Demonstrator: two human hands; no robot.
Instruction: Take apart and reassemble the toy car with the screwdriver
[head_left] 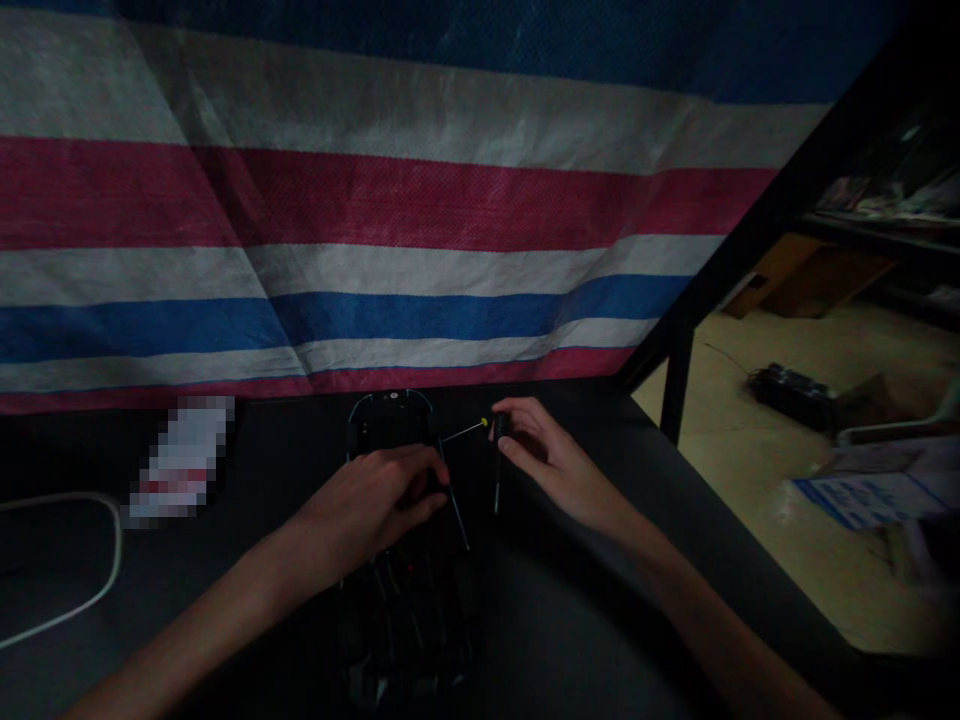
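Note:
A black elongated device (409, 610), its kind hard to make out in the dark, lies lengthwise on the black table, with a tiny red light near its middle. My left hand (397, 485) rests over its upper part, fingers curled together at its right edge; what they pinch is hidden. Beside that edge runs a thin metal rod (459, 515). My right hand (536, 445) is closed around the dark handle of a screwdriver (498, 470), its shaft pointing down, to the right of the device. A thin stick with a yellow tip (484, 423) reaches from the device towards my right fingers.
Behind the table (570, 620) hangs a striped red, white and blue sheet (420, 200). At left lie a blurred-out pale item (184, 460) and a white cable (116, 560). A dark frame post (679, 385) stands at right; beyond it, boxes and a black object (795, 395) lie on the floor.

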